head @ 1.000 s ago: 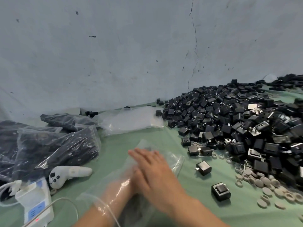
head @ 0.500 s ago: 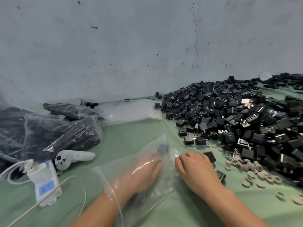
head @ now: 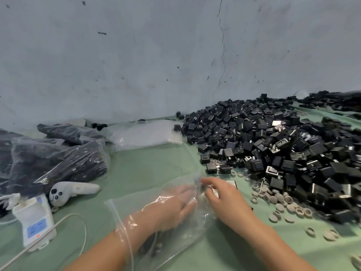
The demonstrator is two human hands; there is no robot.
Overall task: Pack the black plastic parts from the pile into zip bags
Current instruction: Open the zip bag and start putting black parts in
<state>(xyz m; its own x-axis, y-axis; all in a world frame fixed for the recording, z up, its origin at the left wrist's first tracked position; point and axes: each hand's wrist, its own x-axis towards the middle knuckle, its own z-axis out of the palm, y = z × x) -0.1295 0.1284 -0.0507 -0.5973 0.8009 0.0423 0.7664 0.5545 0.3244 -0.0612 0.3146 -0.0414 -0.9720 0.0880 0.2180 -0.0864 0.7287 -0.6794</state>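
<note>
**Step in hand:** opening and readying a zip bag (head: 175, 227) for filling. The bag lies on the green table (head: 146, 173) in front of the person, near the front edge of the pile (head: 263, 143) of black plastic parts. The pile covers the right side of the table up to the wall.

**Left hand** (head: 175, 206): inside the bag past the wrist, with the bag's mouth round the forearm. The fingers appear fairly straight, spreading the film, and grip nothing that shows.

**Right hand** (head: 220, 198): outside the bag at its far end, fingers (head: 207, 184) bent with the tips at the film. That area is blurred, so I cannot tell whether they pinch the film, a part or nothing. One loose black part (head: 231, 183) lies on the table, partly hidden behind this hand.

**Contents:** dark shapes show through the film low by the forearm. They may be parts already loaded, but this is not confirmed.

**Elsewhere:** filled bags (head: 58, 163) are heaped at the left and flat empty bags (head: 146, 133) lie by the wall. Grey rings (head: 279, 200) are scattered along the pile's near edge.

**Assessment:** packing is well short of done, since the pile is large. In my judgement, the next move calls for the left hand to draw back to the mouth and hold it wide. The right hand would then take parts from the pile's near edge and feed them in, leaving the grey rings out. The risk is the thin film collapsing or catching on the corners of the parts
</note>
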